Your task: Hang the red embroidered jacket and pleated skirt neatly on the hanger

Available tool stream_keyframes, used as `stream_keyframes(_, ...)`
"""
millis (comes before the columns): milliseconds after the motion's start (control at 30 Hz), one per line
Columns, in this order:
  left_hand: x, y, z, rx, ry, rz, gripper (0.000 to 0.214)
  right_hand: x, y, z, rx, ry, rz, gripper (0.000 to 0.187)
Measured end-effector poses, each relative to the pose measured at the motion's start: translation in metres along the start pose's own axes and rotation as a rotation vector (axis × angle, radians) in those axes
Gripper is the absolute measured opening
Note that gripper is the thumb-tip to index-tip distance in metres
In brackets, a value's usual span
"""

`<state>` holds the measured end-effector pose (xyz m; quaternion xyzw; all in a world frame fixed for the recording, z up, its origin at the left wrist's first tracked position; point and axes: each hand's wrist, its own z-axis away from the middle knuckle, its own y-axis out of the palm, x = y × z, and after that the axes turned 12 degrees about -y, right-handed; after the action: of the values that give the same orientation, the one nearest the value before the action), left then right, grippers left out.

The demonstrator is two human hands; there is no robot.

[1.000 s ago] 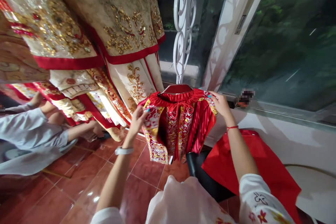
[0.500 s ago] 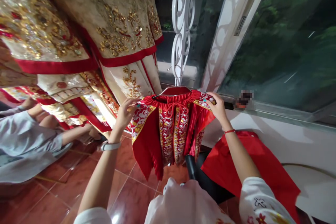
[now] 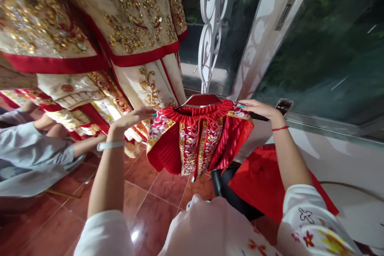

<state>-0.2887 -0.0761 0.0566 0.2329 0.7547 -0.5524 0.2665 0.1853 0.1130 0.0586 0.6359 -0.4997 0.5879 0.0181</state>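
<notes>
A red garment [image 3: 196, 144] with a gathered drawstring top and gold and silver embroidered panels hangs from a dark red hanger [image 3: 204, 99]. My left hand [image 3: 132, 117] reaches to its upper left corner and pinches the fabric there, fingers pointing inward. At the upper right corner, my right hand [image 3: 260, 109] pinches the cloth with its fingers nearly straight. Between the two hands the side panels flare outward, showing the red pleated fabric. The hanger's metal hook hangs by the white scrolled stand [image 3: 207, 44].
Cream jackets [image 3: 141, 16] with gold beading and red trim hang at the left. A seated person in grey clothes [image 3: 33, 152] is at far left. Red cloth [image 3: 258, 180] drapes over a black seat at the right, beside a white round table [image 3: 354, 208]. A window [image 3: 333, 56] stands behind.
My hands have moved farther apart and flattened, still at the garment's upper corners. The garment's lower edge has risen and its side panels spread wider. The view has shifted slightly.
</notes>
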Motion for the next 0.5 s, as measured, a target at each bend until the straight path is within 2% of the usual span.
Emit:
stream_keyframes(67, -0.018, 0.014, 0.011, -0.037, 0.043, -0.008, 0.056, 0.012, 0.018, 0.004, -0.13, -0.152, 0.145, 0.056)
stream_keyframes(100, -0.027, 0.026, 0.017, -0.095, 0.05, -0.031, 0.06, 0.016, 0.034, 0.006, -0.212, -0.214, 0.232, 0.061)
stream_keyframes(133, -0.035, 0.04, 0.022, -0.203, 0.052, -0.087, 0.066, 0.017, 0.052, 0.008, -0.295, -0.251, 0.32, 0.064)
stream_keyframes(200, -0.045, 0.065, 0.027, -0.381, 0.024, -0.243, 0.075, 0.011, 0.083, 0.009, -0.463, -0.257, 0.47, 0.059)
stream_keyframes(267, -0.047, 0.078, 0.022, -0.482, -0.018, -0.357, 0.068, -0.001, 0.098, 0.003, -0.578, -0.229, 0.552, 0.046)
stream_keyframes(333, -0.043, 0.072, 0.01, -0.452, -0.023, -0.393, 0.053, -0.012, 0.09, -0.007, -0.561, -0.207, 0.547, 0.04)
stream_keyframes(433, -0.039, 0.046, -0.001, -0.205, 0.035, -0.336, 0.045, -0.015, 0.06, -0.016, -0.353, -0.192, 0.439, 0.039)
stream_keyframes(500, -0.042, 0.037, 0.005, -0.094, 0.075, -0.278, 0.045, -0.005, 0.053, -0.009, -0.288, -0.21, 0.42, 0.042)
